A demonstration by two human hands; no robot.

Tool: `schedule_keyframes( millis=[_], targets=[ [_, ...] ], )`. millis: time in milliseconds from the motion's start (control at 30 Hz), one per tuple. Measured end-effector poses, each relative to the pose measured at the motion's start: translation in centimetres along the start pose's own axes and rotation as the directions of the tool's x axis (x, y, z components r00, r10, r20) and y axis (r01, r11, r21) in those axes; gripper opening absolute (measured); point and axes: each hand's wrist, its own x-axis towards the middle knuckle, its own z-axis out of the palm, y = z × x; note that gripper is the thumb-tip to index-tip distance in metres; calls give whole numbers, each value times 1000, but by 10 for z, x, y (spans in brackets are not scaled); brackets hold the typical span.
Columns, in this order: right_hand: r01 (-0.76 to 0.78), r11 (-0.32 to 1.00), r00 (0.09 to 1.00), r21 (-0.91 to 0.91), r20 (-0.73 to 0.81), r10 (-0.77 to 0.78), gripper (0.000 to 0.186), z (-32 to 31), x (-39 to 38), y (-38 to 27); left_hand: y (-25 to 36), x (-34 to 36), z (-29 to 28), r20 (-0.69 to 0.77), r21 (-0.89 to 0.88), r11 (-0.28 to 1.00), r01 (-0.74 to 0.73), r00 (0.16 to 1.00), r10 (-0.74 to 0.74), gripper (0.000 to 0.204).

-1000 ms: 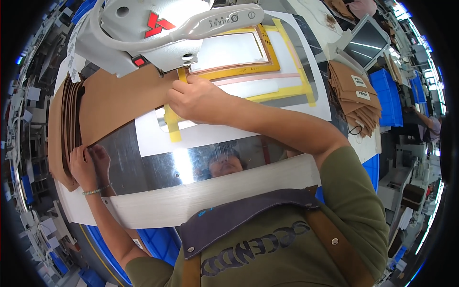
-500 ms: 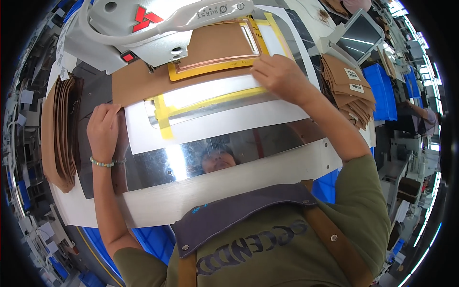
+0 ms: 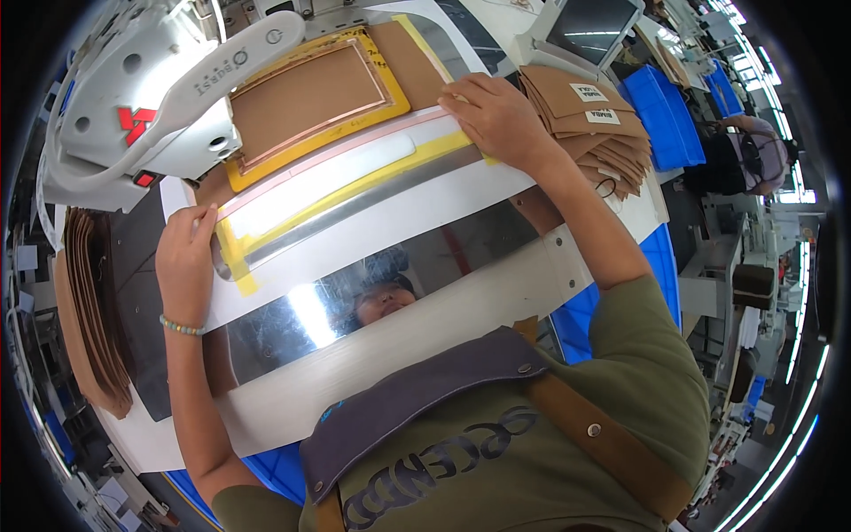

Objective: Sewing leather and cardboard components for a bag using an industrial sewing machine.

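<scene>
A brown sheet (image 3: 417,66) lies on a white template (image 3: 346,293) marked with yellow tape (image 3: 244,275) and a pink strip. A yellow rectangular frame (image 3: 386,97) with a copper-coloured inner border sits over it, beside a white machine head (image 3: 97,133) that hides part of the sheet. My left hand (image 3: 184,253) pinches the sheet's near-left corner, at the pink strip's end. My right hand (image 3: 510,129) has curled fingers on the sheet's near-right edge. Below, a mirror-like metal plate (image 3: 266,346) reflects a person.
Stacked brown pieces stand at the left (image 3: 84,310) and lie at the right (image 3: 585,133), some labelled. A screen (image 3: 589,35) and a blue bin (image 3: 660,115) are at the back right. A co-worker (image 3: 745,151) is at the far right.
The brown sheet has moved rightward off the left stack and under the yellow frame. My right hand has gone right to its far end; my left hand has moved right and up with it.
</scene>
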Motion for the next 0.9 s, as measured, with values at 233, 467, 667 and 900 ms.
schedule_keyframes(
  millis=[233, 467, 667, 900],
  targets=[
    [-226, 965, 969, 132, 130, 209, 53, 3, -19, -16, 9, -20, 9, 200, -73, 971, 228, 957, -209, 55],
    [-227, 963, 972, 145, 101, 214, 49, 5, -24, -13, 6, -25, 10, 224, -75, 974, 213, 956, -192, 53],
    [-238, 960, 965, 148, 151, 216, 50, 5, -23, -14, 11, -22, 5, 228, -81, 971, 227, 952, -204, 50],
    [-218, 970, 960, 108, 202, 193, 55, -4, -17, -14, 8, -25, 1, 60, -168, 954, 248, 969, -241, 50]
  ],
)
